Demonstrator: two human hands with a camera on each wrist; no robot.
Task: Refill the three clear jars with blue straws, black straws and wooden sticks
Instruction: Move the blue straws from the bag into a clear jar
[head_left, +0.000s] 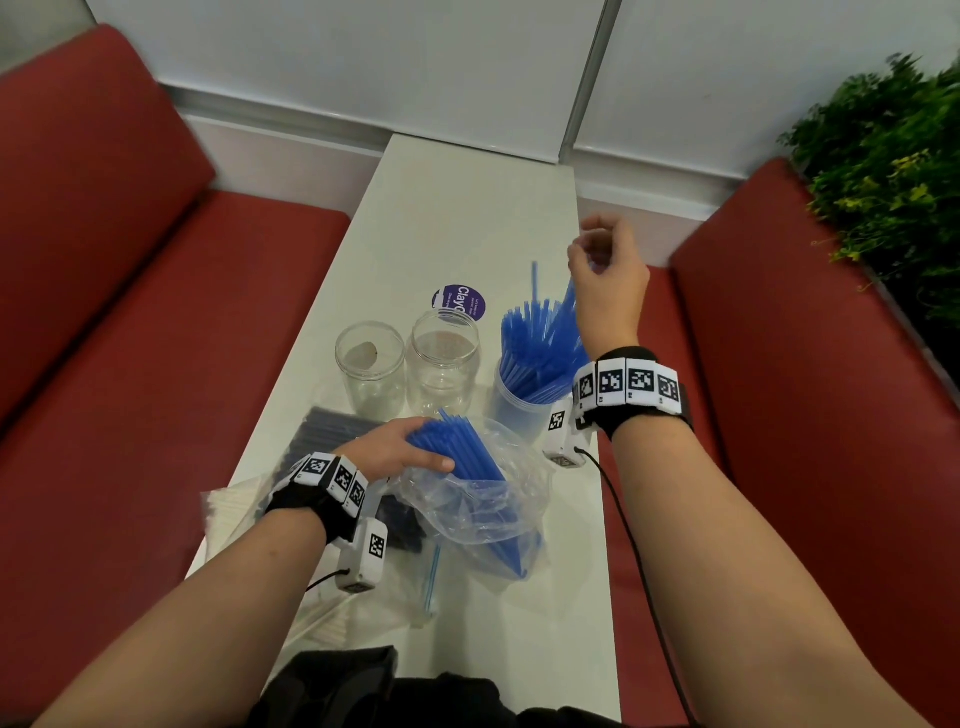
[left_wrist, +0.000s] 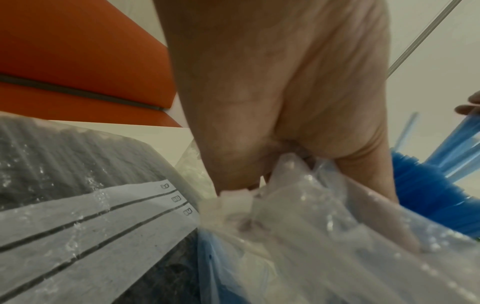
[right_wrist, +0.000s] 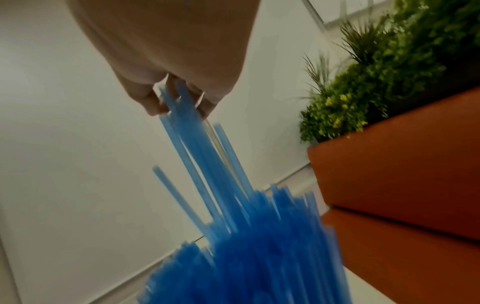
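Blue straws pinched in right hand grip, above jar

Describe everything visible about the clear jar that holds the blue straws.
The clear plastic-looking jar stands upright on the white table, rightmost of three jars, lid off. It is packed with thin translucent blue straws that fan out above its rim, one poking higher than the rest. The right hand pinches the tops of several straws from above. The right wrist strap hides the jar's right side. The crumpled clear plastic bag of more blue straws lies just in front of it; contact is unclear.
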